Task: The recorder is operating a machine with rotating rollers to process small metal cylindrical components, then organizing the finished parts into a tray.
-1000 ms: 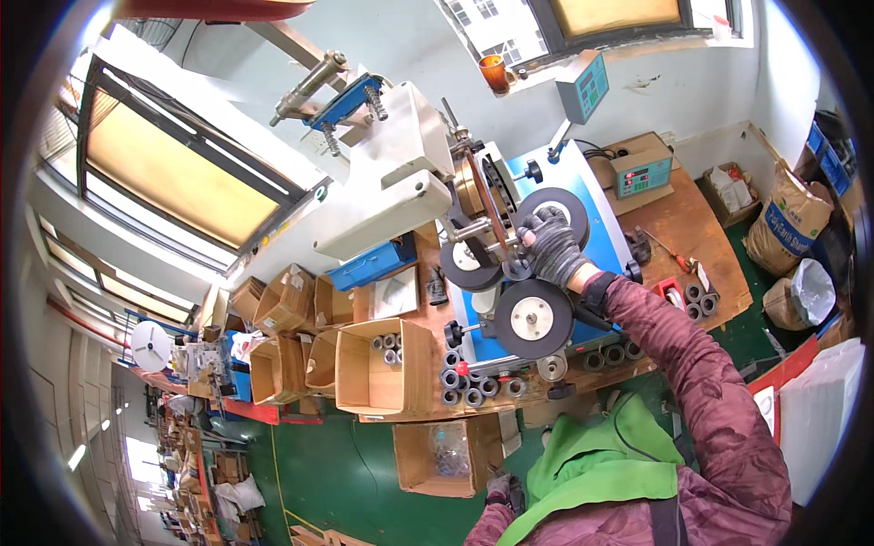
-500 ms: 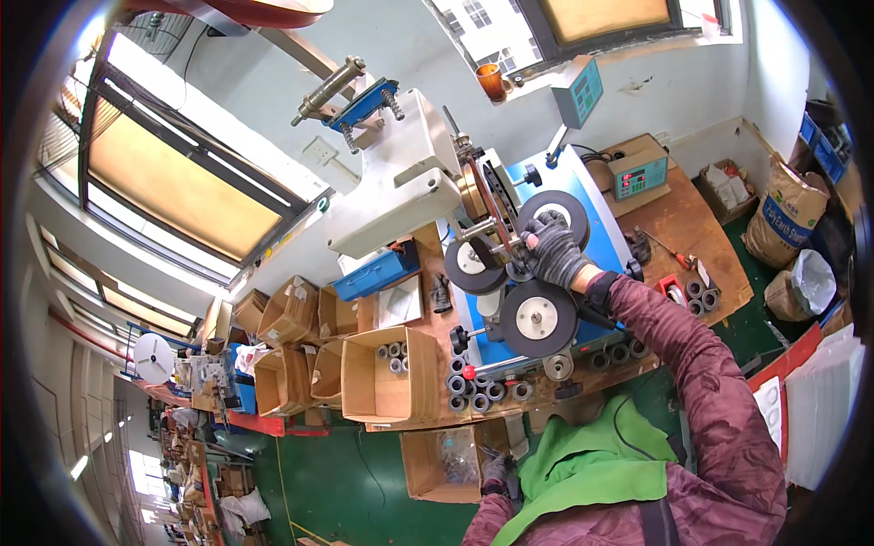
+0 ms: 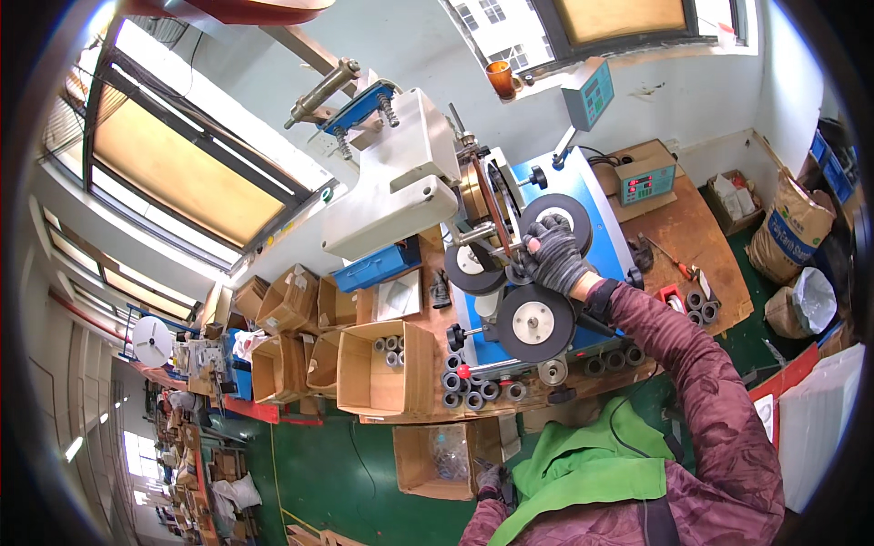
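My right hand (image 3: pixel 557 259), in a grey striped work glove, reaches over the blue-bedded winding machine (image 3: pixel 596 214). Its fingers are curled in at the middle of three black rollers, beside the upright winding ring (image 3: pixel 487 207); what they grip is hidden. Around the hand are the back roller (image 3: pixel 575 215), the left roller (image 3: pixel 466 259) and the front roller (image 3: pixel 535 322), with pale metal hubs. Low down, my gloved left hand (image 3: pixel 492 477) is beside an open carton (image 3: pixel 414 462) with clear plastic in it. Its fingers are small and partly hidden.
Several grey ring cores (image 3: pixel 473 389) lie along the bench's front edge. An open cardboard box (image 3: pixel 364 382) holds more. A blue tray (image 3: pixel 378 266) sits behind it. At the right are a control box (image 3: pixel 646 184) with lit red digits and a screwdriver (image 3: pixel 681 266).
The whole view has shifted slightly. My right hand stays at the rollers with its fingers curled, and my left hand stays low beside the carton.
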Demonstrator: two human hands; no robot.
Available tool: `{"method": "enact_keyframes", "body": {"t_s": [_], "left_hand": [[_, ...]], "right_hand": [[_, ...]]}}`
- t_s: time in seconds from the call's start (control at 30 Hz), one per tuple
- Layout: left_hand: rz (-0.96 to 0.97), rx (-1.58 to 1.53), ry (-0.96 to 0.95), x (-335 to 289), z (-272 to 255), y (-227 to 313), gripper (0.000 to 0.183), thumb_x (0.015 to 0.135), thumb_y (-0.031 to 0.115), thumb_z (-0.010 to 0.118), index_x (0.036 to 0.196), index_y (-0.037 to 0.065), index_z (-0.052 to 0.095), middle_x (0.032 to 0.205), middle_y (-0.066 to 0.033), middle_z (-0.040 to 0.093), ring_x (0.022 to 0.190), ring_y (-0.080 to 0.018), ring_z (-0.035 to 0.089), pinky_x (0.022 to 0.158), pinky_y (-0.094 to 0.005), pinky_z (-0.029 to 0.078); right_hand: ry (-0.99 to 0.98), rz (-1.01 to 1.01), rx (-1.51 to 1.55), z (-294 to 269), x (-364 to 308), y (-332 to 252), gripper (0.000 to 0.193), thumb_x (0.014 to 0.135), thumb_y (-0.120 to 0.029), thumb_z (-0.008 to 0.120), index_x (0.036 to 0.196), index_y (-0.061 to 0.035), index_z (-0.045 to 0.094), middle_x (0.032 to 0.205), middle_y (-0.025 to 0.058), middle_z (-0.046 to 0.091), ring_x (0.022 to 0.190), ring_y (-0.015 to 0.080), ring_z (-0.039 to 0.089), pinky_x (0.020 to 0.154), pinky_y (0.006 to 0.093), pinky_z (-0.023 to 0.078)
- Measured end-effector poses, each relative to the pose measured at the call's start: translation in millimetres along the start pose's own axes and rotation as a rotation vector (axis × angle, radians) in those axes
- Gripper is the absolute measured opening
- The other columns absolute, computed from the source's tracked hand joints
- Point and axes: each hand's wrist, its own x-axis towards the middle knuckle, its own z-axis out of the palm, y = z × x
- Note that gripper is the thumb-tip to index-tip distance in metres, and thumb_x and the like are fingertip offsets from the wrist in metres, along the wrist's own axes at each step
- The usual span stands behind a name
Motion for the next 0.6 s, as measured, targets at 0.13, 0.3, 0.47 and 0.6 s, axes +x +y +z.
{"method": "enact_keyframes", "body": {"t_s": [0.13,0.3,0.47,0.6], "left_hand": [[0.046,-0.043,-0.032,-16,11,6,0.023,0.081,0.016,0.058,0.095,-0.002,0.057,0.084,-0.0125,0.064,0.069,-0.0239,0.063,0.064,-0.0339,0.054],[0.028,-0.162,-0.099,-9,20,11,0.022,0.081,0.017,0.058,0.094,-0.001,0.055,0.081,-0.0122,0.063,0.066,-0.0244,0.063,0.059,-0.0340,0.053],[0.056,-0.158,-0.154,-16,35,27,0.019,0.082,0.013,0.058,0.096,0.001,0.053,0.076,-0.0115,0.062,0.058,-0.0232,0.061,0.050,-0.0339,0.053],[0.066,-0.130,-0.147,-25,37,33,0.019,0.082,0.013,0.057,0.097,0.002,0.053,0.078,-0.0116,0.062,0.057,-0.0224,0.061,0.049,-0.0325,0.052]], "right_hand": [[0.063,-0.012,-0.019,4,-1,4,0.015,0.069,-0.023,0.058,0.073,-0.0087,0.059,0.081,0.0127,0.057,0.083,0.0317,0.053,0.082,0.0461,0.036],[0.040,-0.009,0.014,4,3,-1,0.014,0.069,-0.021,0.057,0.072,-0.0081,0.059,0.082,0.0133,0.057,0.083,0.0321,0.053,0.080,0.0470,0.037],[0.022,-0.010,0.022,2,2,2,0.013,0.068,-0.020,0.057,0.072,-0.0077,0.058,0.082,0.0138,0.057,0.083,0.0321,0.053,0.080,0.0468,0.037],[0.051,-0.011,-0.001,1,1,1,0.014,0.066,-0.020,0.057,0.072,-0.0074,0.058,0.082,0.0133,0.057,0.083,0.0323,0.052,0.081,0.0466,0.037]]}}
